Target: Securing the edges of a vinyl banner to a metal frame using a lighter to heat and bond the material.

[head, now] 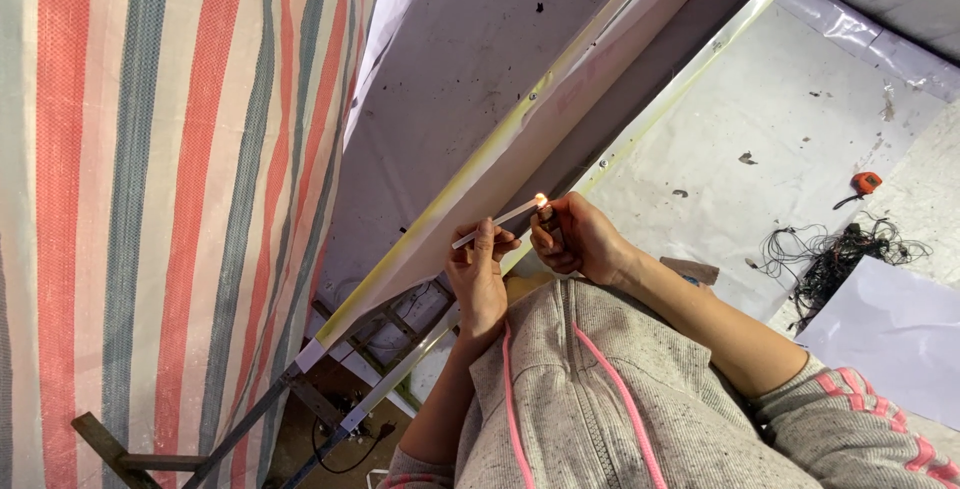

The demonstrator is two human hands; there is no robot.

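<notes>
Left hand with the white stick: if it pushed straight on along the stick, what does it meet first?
The flame at the lighter held in the right hand. The left hand points its thin white stick up-right, tip already at the flame. Beyond looks like the long pale panel; depth unclear.

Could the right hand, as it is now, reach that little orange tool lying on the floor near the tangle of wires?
Probably not: the right hand is holding a lit lighter, and the orange tool lies well off to the side.
</notes>
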